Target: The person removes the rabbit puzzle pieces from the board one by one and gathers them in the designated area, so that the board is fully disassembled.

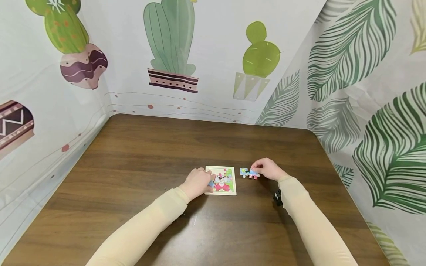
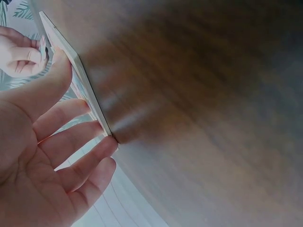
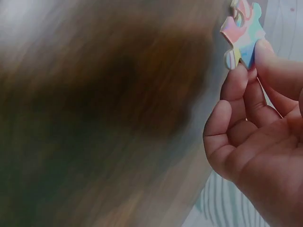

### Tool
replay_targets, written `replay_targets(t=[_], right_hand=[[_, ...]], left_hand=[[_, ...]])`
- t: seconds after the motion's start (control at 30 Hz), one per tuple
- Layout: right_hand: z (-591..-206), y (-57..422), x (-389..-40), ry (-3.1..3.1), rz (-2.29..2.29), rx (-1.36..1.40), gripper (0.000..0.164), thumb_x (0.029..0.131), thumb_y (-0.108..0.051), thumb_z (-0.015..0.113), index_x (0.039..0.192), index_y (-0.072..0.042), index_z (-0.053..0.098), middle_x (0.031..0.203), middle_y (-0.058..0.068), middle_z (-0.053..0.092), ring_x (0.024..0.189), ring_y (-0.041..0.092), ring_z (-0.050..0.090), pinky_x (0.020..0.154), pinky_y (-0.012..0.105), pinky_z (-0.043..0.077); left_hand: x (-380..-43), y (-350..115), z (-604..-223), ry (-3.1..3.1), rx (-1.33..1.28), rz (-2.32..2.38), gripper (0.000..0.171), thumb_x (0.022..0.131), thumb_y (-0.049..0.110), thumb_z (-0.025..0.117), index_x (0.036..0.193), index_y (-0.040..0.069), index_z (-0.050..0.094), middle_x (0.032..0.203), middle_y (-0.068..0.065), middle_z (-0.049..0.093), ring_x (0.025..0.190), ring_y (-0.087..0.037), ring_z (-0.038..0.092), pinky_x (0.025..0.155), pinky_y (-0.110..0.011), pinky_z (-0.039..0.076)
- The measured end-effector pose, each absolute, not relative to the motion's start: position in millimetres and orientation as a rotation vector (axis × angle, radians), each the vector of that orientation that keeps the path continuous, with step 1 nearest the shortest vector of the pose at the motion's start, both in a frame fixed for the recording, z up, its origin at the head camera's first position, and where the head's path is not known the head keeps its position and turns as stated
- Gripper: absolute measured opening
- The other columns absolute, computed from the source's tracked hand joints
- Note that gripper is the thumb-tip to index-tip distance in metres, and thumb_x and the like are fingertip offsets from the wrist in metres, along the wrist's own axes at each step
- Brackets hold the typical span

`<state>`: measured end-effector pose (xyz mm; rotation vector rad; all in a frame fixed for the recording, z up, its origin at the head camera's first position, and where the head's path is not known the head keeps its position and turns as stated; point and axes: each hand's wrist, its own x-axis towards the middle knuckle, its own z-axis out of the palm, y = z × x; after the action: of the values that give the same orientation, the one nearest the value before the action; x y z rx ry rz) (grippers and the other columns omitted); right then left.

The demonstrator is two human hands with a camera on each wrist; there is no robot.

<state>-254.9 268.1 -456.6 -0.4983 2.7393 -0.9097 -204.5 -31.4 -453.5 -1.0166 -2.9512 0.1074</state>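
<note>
A square jigsaw board (image 1: pixel 234 186) with a pale frame lies on the table, showing a cartoon animal in pink and red on its fitted pieces. My left hand (image 1: pixel 195 182) rests over its left side. In the left wrist view the thumb (image 2: pixel 60 66) lies across the frame's edge and loosely bent fingers touch the board. To the right of the board, my right hand (image 1: pixel 267 169) pinches a pink-and-blue jigsaw piece (image 3: pixel 247 41) between thumb and fingertips. Beside it, a blue jigsaw piece (image 1: pixel 244 172) with a yellow-green mark sits closer to the board.
The brown wooden table (image 1: pixel 149 147) stretches around the board on every side. Behind it hangs a white backdrop (image 1: pixel 216 55) printed with cacti, and a leaf-patterned cloth (image 1: pixel 352 122) is at the right. A small black device (image 1: pixel 277 197) shows under the right wrist.
</note>
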Motion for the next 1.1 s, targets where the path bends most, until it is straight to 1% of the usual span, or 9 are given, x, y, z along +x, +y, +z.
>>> replay_targets(t=[0.27, 0.43, 0.73, 1.1], right_hand=[[-459, 284, -253, 2.735, -0.867, -0.408, 0.01, 0.089, -0.005, 0.062, 0.088, -0.002, 0.071, 0.083, 0.005, 0.067, 0.074, 0.015, 0.051, 0.068, 0.03, 0.043], [-459, 284, -252, 2.77, -0.859, -0.36, 0.009, 0.089, -0.007, 0.063, 0.087, -0.003, 0.071, 0.08, 0.004, 0.068, 0.072, 0.014, 0.052, 0.067, 0.03, 0.043], [-462, 282, -251, 2.781, -0.92, -0.323, 0.007, 0.088, -0.008, 0.065, 0.085, -0.006, 0.072, 0.074, 0.002, 0.068, 0.067, 0.013, 0.054, 0.065, 0.03, 0.043], [-466, 282, -251, 2.838, -0.935, -0.318, 0.005, 0.086, -0.007, 0.067, 0.085, -0.007, 0.072, 0.08, 0.003, 0.069, 0.072, 0.015, 0.054, 0.067, 0.03, 0.043]], left_hand=[[-204, -32, -453, -2.923, -1.013, 0.123, 0.048, 0.073, 0.051, 0.07, 0.11, 0.021, 0.067, 0.091, 0.003, 0.065, 0.082, -0.022, 0.06, 0.067, -0.035, 0.048], [-203, -33, -452, -2.935, -1.012, 0.119, 0.046, 0.073, 0.051, 0.07, 0.109, 0.021, 0.067, 0.088, 0.004, 0.063, 0.082, -0.021, 0.06, 0.067, -0.034, 0.047], [-204, -32, -453, -2.948, -1.009, 0.134, 0.048, 0.074, 0.051, 0.069, 0.113, 0.022, 0.068, 0.089, 0.005, 0.063, 0.08, -0.02, 0.058, 0.066, -0.033, 0.046], [-205, -33, -455, -2.937, -1.016, 0.11, 0.047, 0.074, 0.051, 0.07, 0.111, 0.022, 0.068, 0.088, 0.004, 0.063, 0.082, -0.021, 0.059, 0.066, -0.034, 0.047]])
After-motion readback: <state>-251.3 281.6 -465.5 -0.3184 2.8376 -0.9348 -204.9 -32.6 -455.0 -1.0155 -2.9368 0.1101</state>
